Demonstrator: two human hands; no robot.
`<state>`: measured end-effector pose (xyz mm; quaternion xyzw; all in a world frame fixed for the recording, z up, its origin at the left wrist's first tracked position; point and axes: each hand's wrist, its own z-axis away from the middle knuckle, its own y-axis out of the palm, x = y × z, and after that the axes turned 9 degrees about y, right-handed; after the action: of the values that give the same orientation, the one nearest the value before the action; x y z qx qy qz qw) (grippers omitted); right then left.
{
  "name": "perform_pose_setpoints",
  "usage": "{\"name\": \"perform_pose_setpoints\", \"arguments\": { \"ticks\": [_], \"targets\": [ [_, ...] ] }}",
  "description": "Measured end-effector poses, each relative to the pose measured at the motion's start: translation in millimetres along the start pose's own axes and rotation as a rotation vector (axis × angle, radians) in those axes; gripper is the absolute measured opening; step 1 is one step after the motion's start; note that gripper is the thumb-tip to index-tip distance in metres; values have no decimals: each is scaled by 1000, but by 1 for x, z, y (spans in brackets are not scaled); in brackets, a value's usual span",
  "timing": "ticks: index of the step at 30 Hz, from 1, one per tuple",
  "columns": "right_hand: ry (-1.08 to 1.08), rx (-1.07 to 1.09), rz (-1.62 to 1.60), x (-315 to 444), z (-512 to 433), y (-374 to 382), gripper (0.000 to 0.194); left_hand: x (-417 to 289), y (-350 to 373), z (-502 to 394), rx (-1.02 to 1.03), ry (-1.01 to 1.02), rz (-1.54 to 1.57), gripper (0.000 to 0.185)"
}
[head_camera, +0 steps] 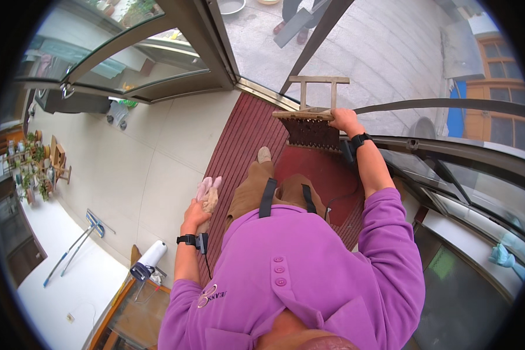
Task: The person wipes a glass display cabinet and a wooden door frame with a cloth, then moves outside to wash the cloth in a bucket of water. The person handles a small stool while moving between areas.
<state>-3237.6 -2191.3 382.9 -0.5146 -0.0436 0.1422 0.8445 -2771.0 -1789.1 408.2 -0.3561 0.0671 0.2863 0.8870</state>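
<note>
My right hand (348, 121) grips the edge of a small wooden folding stool (304, 114) by one end of its top rail. Its dark seat panel hangs below that rail, and a pale wooden leg frame points toward the doorway. Down at my left side, my left hand (197, 215) is closed around a bunch of work gloves (207, 194), pale pink and tan. Part of the gloves is hidden by my fingers. A strapped device sits on each wrist.
Under me lie a ribbed red mat (232, 144) and a plain red mat (321, 164). A glass door (227, 48) stands open at upper left. Outside, a person (304, 19) is partly visible beside a metal blade-like tool (294, 27). A flat mop (95, 223) and potted plants (37, 153) are leftward.
</note>
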Motion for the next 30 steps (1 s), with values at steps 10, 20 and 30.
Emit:
{"name": "perform_pose_setpoints", "arguments": {
  "ticks": [10,20,30],
  "targets": [
    [296,5,-145,-40,-92,-27,39,-122,-107,-119,-46,350,-197,62],
    [524,-41,-304,-143,-155,-43,40,-348,-187,-237,-33,729,-275,64],
    [746,-137,-453,-275,-233,-87,45,-566,-238,-370,47,899,-254,59]
  ]
}}
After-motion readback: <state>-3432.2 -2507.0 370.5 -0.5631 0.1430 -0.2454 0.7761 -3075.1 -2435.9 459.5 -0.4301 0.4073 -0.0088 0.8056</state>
